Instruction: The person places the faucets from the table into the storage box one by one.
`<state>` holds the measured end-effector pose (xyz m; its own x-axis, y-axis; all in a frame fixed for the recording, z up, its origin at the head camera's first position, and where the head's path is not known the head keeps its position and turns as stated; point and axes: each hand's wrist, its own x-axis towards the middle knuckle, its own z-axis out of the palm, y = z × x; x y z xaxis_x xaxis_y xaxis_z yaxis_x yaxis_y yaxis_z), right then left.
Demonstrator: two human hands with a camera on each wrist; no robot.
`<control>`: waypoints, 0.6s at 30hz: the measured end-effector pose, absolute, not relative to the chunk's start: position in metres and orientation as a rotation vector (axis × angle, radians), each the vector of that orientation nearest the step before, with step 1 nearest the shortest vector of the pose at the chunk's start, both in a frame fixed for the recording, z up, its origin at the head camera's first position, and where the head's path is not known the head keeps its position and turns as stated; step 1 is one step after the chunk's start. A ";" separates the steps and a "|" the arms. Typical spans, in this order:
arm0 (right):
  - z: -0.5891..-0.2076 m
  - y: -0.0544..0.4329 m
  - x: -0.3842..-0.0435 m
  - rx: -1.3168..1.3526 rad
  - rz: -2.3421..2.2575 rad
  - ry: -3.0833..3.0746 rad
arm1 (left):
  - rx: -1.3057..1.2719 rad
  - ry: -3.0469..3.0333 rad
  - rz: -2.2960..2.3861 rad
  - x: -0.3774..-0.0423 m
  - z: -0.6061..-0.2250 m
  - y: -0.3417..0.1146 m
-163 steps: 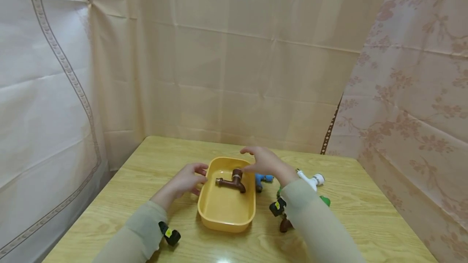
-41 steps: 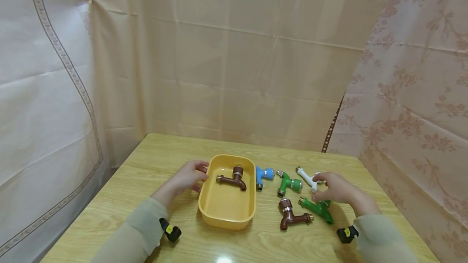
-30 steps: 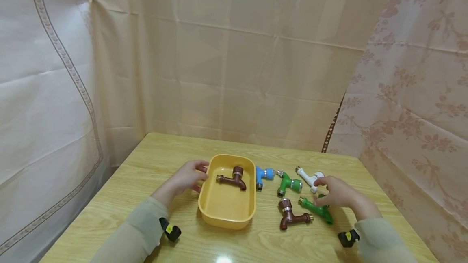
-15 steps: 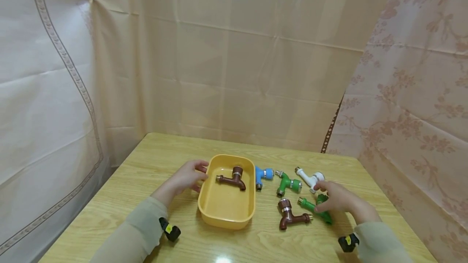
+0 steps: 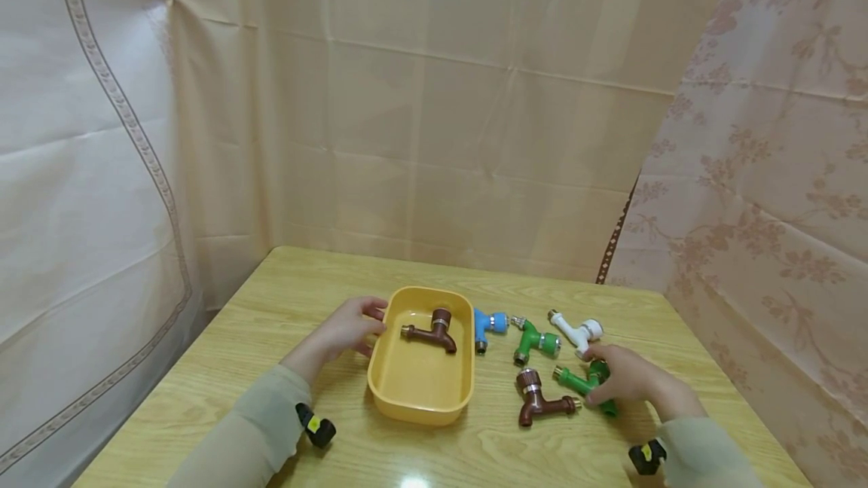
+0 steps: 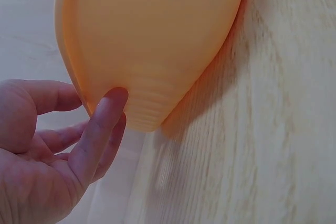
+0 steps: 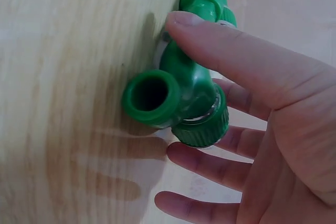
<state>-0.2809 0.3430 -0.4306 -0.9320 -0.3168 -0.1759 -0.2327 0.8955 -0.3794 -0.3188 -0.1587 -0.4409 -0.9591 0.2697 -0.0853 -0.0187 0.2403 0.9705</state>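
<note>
My left hand (image 5: 346, 330) rests its fingers on the outer left side of a yellow plastic basin (image 5: 420, 414). In the left wrist view, relaxed fingertips lie along the basin wall (image 6: 152, 40) near its rim. A brown tap (image 5: 434, 337) lies inside the basin. My right hand (image 5: 627, 375) spreads around a green tap (image 5: 573, 380) on the table. The right wrist view has the thumb across the body of this green tap (image 7: 186, 85), with loosely spread fingers on its handle side. Just beyond that hand lies a white tap (image 5: 576, 333).
Between the basin and the right hand lie a second green tap (image 5: 531, 341) and another brown tap (image 5: 539, 404). A blue tap (image 5: 483, 326) sits against the basin's right side. Curtains hang behind the wooden table (image 5: 325, 269) and on both sides.
My right hand has gone from above the basin rightward to the white tap, then down towards the near green tap. My left hand has stayed at the basin.
</note>
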 end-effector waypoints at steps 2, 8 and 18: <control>-0.432 0.343 -0.281 -0.414 -0.525 2.826 | 0.233 2.277 1.787 -0.318 -0.440 -0.159; -0.435 0.340 -0.282 -0.388 -0.509 2.822 | 0.231 2.276 1.788 -0.320 -0.441 -0.159; -0.436 0.338 -0.281 -0.367 -0.496 2.836 | 0.231 2.281 1.789 -0.320 -0.442 -0.159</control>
